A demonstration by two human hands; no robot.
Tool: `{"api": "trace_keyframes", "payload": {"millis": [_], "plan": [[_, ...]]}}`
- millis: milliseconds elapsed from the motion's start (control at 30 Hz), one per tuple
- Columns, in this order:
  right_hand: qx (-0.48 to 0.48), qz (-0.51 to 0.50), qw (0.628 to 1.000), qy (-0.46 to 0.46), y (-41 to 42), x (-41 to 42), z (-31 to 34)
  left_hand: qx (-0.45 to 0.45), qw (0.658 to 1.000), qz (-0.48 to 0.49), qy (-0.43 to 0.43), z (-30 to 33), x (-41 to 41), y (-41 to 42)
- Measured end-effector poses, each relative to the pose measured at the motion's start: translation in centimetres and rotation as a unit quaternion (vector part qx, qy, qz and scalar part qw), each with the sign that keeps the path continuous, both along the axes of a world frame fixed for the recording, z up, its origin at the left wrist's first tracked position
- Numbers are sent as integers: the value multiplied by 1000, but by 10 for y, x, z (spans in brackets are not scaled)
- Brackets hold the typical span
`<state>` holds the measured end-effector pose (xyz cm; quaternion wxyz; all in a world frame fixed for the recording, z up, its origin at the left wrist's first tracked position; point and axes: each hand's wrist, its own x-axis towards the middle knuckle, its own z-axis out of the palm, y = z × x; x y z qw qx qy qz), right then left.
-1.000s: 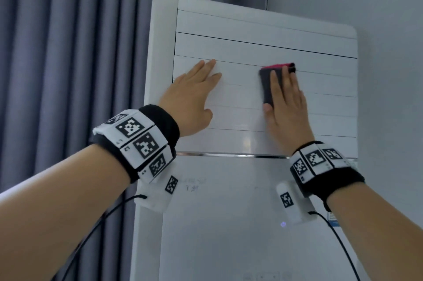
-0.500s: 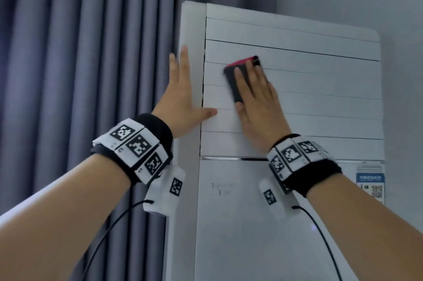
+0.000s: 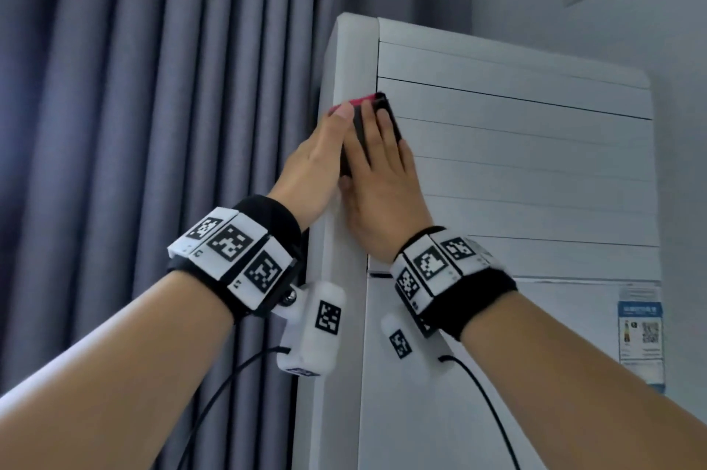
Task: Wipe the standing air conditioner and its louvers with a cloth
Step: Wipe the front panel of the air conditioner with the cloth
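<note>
Right hand (image 3: 382, 198): fingers (image 3: 384, 125) straight, pressing cloth (image 3: 357, 132) flat at the left ends of the upper louvers (image 3: 516, 148), on the unit's (image 3: 478, 354) front-left corner.
Left hand (image 3: 313, 167): fingers straight along the side panel, touching the cloth's edge.
Risk: cloth, held by pressure alone, may slip at the corner; pressure could flex a louver.
Curtain (image 3: 153, 125) just beside.

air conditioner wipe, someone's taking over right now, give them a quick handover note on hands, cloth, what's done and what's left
Right hand: flat, fingers straight, pressing the dark cloth with a pink edge on the left end of the louvers, at the front-left corner.
Left hand: open, resting on the left side panel of the air conditioner, fingertips by the cloth.
Done: cannot tell from this frame which surfaces are wiped.
Left: likely the remaining louvers, the side and the lower front panel.
</note>
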<state>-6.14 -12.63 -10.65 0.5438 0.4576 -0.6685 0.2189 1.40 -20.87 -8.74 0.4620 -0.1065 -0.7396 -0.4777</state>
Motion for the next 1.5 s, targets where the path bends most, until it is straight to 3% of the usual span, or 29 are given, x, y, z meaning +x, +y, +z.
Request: {"api": "trace_keyframes", "payload": {"millis": [167, 367, 667, 800, 967, 1133, 1300, 1500], "plan": [[37, -24, 999, 30, 26, -19, 5, 0, 1000, -4, -4, -1, 0, -5], [-47, -68, 994, -72, 52, -45, 12, 3, 1000, 0, -1, -2, -1, -9], [4, -20, 999, 24, -9, 4, 25, 13, 999, -16, 40, -3, 1, -14], [2, -32, 999, 31, 10, -15, 32, -29, 999, 27, 28, 4, 3, -23], [-79, -84, 992, -58, 51, -47, 50, -134, 988, 71, 21, 13, 10, -24], [-52, -70, 996, -21, 33, -29, 74, -273, 931, 244, 9, 45, 5, 3], [-24, -32, 999, 7, 14, -20, 84, -284, 906, 312, -27, 60, -6, 13], [-56, -86, 995, -17, 56, -57, 78, -273, 899, 340, -35, 55, -12, 11]]}}
